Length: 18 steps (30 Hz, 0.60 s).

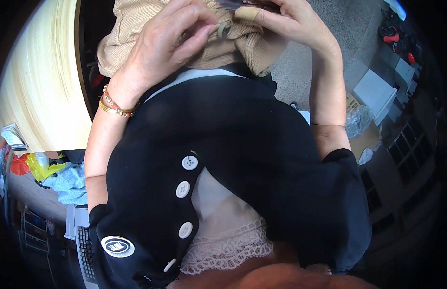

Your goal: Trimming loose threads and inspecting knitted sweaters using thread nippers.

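Observation:
A tan knitted garment (pixel 122 36) lies bunched over my lap. My left hand (pixel 173 41) pinches it beside an olive-coloured button (pixel 224 30), thumb and forefinger closed at the button's edge. Just to the right, my right hand (pixel 293 19) is closed round a dark metal tool with a narrow blade (pixel 228 5). The top edge of the picture cuts the tool off, so its exact kind is unclear. A beige plaster (pixel 247 13) wraps the right thumb, which rests close to the button.
A pale wooden tabletop (pixel 40 82) stands at my left, its dark edge near my left forearm. Below it are a blue cloth (pixel 67 183) and a yellow bag (pixel 40 166). On the right, a white box (pixel 375 94) and clear plastic wrap (pixel 359 120) lie on the floor.

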### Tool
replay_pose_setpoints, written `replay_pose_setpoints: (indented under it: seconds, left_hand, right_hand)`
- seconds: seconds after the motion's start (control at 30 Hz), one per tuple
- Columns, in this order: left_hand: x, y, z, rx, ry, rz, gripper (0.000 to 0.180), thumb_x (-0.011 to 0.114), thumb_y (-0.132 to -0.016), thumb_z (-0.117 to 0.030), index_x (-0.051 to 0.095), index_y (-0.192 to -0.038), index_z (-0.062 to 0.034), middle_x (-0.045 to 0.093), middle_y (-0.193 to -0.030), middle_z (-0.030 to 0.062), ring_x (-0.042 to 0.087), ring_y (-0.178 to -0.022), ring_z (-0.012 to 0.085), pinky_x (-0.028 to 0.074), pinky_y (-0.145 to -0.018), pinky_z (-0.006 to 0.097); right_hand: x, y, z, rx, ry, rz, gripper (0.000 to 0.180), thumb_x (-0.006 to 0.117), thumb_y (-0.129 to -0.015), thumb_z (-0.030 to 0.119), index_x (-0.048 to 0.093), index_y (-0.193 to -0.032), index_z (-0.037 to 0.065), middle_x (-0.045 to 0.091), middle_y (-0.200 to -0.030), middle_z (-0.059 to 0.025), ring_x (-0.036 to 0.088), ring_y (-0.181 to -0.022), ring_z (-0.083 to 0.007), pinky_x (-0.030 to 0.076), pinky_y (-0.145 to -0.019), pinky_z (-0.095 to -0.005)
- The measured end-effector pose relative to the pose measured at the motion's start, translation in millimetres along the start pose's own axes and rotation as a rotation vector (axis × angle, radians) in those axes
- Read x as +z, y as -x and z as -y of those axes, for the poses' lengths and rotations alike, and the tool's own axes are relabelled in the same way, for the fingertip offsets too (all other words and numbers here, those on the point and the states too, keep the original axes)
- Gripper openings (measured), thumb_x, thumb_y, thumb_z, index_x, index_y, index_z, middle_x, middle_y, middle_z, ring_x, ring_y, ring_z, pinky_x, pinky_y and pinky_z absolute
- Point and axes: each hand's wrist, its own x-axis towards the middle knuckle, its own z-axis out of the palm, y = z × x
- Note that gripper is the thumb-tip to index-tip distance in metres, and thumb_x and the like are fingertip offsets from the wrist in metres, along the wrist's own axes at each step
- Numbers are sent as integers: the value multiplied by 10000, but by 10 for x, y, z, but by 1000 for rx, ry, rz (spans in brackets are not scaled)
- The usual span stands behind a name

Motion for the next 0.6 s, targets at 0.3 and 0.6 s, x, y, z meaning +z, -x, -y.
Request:
replay_pose_setpoints:
  seconds: [0.3, 0.6]
  left_hand:
    - [-22, 55, -14, -30, -23, -9, 125, 667, -922, -4, 655, -1047, -3, 622, -983, 79, 624, -882, 192, 504, -742, 262]
    - [-4, 63, -14, -8, -25, -35, 115, 660, -929, -2, 656, -1044, 2, 619, -978, 81, 627, -848, 177, 506, -714, 254]
  right_hand:
    - [-157, -16, 21, -83, 98, 161, 326, 727, -885, 154, 713, -1187, 35, 694, -916, -145, 672, -823, -264, 521, -736, -347]
    - [-192, -94, 79, -125, 61, 230, 316, 728, -881, 149, 720, -1176, 37, 703, -899, -133, 676, -809, -276, 525, -715, -359]
